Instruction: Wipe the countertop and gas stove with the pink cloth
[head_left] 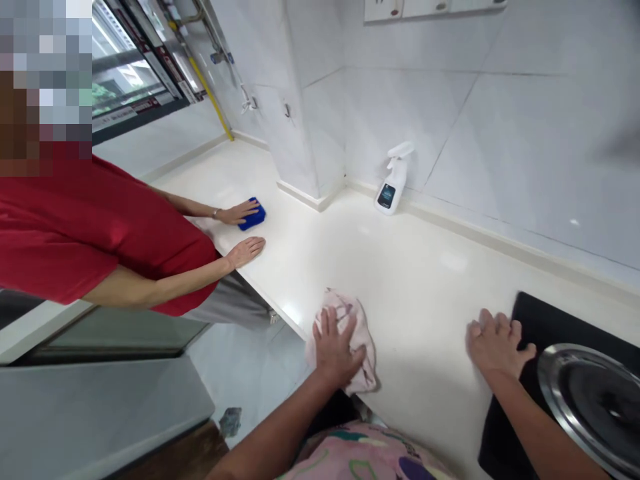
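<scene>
Pale pink cloth [345, 310], soft and crumpled, lies on the glossy white surface [400, 267] near its front edge, pinned by the left hand [336, 350], fingers spread so the palm's weight bears through the fabric. The right hand [495, 343] rests open and splayed on the surface, just beside a black stove top [530, 313] with a steel burner ring [590, 393] (polished, curved, catching light). Farther along, a co-worker's hand [245, 213] covers a blue sponge [257, 219], and a white spray bottle [395, 183] stands against the wall tiles [500, 120].
</scene>
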The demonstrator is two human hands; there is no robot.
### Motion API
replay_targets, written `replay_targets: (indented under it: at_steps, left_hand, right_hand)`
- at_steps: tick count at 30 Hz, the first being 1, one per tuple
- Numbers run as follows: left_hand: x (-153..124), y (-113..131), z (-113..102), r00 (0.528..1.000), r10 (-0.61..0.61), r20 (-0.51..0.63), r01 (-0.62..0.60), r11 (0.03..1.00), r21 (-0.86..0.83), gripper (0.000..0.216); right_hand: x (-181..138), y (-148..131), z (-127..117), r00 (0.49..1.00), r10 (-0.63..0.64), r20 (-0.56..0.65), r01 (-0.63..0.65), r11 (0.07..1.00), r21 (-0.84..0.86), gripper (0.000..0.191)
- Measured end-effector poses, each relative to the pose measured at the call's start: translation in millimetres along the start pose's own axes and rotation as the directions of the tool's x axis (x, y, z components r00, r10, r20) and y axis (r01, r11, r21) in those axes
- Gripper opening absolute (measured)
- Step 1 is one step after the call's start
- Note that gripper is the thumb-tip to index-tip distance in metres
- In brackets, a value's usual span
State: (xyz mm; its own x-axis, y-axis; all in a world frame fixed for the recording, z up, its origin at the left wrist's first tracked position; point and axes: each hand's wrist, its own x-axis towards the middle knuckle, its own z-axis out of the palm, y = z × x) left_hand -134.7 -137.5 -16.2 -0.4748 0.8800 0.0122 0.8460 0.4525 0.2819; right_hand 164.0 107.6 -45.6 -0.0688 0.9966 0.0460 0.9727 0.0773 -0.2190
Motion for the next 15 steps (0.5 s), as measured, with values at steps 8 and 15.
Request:
replay_targets:
  at_steps: [8,15]
  left_hand:
    - [67,-34,-22,0.996,-0.074,0.041,0.072,0.996,0.048,0.066]
    - [179,-49,-41,0.979,-0.202,-0.004,0.201,0.974,0.101,0.077]
  right_hand:
    - [-31,27,5,0.976,-0.164,0.14,0.172,0.984,-0.048,0.071]
    - [-71,30,11,0.951,-0.308,-0.001,0.305,0.942,-0.139,0.069]
